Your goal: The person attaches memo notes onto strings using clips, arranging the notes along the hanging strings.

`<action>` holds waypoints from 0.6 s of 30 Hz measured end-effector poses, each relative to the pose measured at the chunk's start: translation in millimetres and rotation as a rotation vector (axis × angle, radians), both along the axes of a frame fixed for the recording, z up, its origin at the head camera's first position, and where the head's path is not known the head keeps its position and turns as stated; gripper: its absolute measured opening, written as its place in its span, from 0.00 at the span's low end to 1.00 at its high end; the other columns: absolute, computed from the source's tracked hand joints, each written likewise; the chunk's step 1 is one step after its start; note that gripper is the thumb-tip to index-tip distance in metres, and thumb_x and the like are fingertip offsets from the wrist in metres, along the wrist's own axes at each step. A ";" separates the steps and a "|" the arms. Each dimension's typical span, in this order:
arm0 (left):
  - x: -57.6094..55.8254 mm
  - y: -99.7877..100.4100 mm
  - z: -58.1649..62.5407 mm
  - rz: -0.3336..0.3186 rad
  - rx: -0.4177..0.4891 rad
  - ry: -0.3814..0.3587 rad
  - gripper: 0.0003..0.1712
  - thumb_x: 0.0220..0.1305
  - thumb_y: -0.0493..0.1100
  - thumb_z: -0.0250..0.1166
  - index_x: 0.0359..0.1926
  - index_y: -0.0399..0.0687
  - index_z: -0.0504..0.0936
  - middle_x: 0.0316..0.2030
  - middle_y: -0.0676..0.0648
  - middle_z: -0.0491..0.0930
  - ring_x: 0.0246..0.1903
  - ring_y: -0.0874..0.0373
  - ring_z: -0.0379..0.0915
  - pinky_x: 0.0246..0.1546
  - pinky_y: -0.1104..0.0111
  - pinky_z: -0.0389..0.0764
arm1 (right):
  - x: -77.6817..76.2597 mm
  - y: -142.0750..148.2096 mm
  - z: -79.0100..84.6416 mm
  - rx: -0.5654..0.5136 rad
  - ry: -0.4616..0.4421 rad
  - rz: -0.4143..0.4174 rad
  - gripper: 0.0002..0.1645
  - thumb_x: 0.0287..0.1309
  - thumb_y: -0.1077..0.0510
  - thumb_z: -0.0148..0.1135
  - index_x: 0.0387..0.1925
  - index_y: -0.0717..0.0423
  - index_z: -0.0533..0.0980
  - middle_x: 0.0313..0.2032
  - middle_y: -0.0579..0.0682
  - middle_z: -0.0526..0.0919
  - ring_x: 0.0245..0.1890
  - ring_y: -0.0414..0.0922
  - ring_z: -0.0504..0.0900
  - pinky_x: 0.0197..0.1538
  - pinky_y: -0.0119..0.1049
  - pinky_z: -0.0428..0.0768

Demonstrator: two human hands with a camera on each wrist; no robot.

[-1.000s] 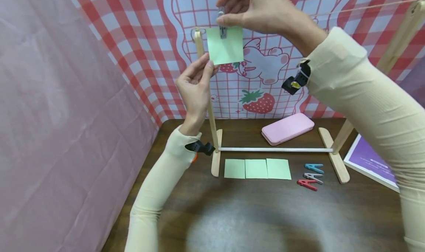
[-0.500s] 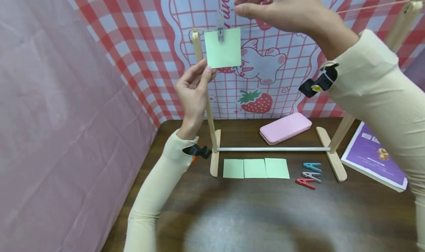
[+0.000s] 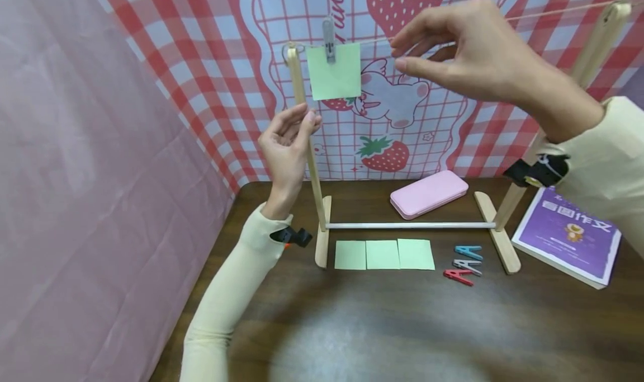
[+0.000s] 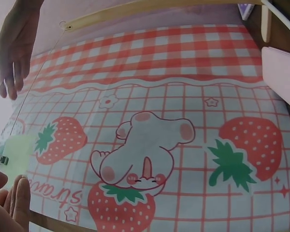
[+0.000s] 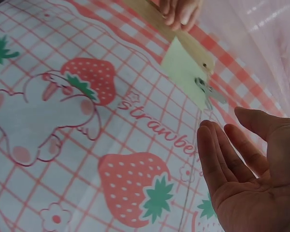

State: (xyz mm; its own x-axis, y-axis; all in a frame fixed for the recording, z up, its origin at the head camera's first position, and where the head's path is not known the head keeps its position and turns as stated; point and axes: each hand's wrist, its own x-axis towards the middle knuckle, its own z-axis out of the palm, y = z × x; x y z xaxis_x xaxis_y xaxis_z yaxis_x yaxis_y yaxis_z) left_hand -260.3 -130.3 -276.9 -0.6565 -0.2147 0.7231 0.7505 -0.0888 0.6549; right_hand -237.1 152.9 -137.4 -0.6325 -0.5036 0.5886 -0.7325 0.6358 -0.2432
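A green sticky note [image 3: 334,79] hangs from the string [image 3: 374,41] near the left post, held by a grey clothespin [image 3: 329,41]. Just below its lower left corner is my left hand [image 3: 288,144], thumb near the fingers, with nothing between them. My right hand [image 3: 465,52] is to the right of the note, fingers loosely bent and thumb apart, holding nothing. In the right wrist view the note [image 5: 183,70] and clothespin [image 5: 210,91] hang beyond my right fingers. On the table lie three more green notes [image 3: 382,254] in a row, beside a blue [image 3: 468,251], a grey [image 3: 467,267] and a red clothespin [image 3: 458,276].
A wooden frame with a left post [image 3: 313,169], a right post [image 3: 596,52] and a white crossbar [image 3: 410,225] stands on the brown table [image 3: 382,326]. Behind the bar is a pink case [image 3: 429,194]. A purple book [image 3: 568,239] lies at the right. Patterned cloth hangs behind.
My right hand has let go of the clothespin and moved right and down. The left hand has released the note's corner and dropped slightly below it. The note stays hanging on the string.
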 end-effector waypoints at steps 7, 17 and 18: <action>6.9 -1.5 -15.9 0.049 -0.063 -0.013 0.13 0.68 0.33 0.70 0.49 0.27 0.84 0.44 0.35 0.89 0.40 0.58 0.89 0.48 0.61 0.92 | 14.1 14.3 -29.3 0.005 0.006 0.048 0.16 0.66 0.59 0.71 0.54 0.54 0.84 0.49 0.52 0.90 0.47 0.20 0.81 0.52 0.06 0.73; 23.3 2.0 -50.4 0.109 -0.306 0.011 0.13 0.67 0.35 0.71 0.50 0.34 0.86 0.44 0.36 0.89 0.42 0.54 0.87 0.42 0.67 0.91 | 29.1 40.6 -76.9 0.029 -0.050 0.038 0.18 0.58 0.63 0.76 0.51 0.53 0.86 0.45 0.50 0.92 0.42 0.25 0.84 0.49 0.05 0.73; 25.3 2.0 -54.7 0.108 -0.335 0.012 0.13 0.66 0.35 0.72 0.51 0.34 0.86 0.44 0.36 0.89 0.43 0.53 0.88 0.42 0.67 0.92 | 30.3 43.9 -82.8 0.032 -0.057 0.033 0.18 0.58 0.63 0.77 0.51 0.52 0.86 0.45 0.50 0.92 0.42 0.28 0.85 0.50 0.05 0.73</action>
State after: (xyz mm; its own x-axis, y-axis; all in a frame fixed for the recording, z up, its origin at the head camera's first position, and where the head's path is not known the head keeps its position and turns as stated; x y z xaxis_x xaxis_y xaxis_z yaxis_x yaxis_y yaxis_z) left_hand -235.0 -128.3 -331.6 -0.6340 -0.0319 0.7727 0.7515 0.2103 0.6253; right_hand -206.8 196.8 -220.1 -0.6469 -0.5428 0.5356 -0.7390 0.6195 -0.2647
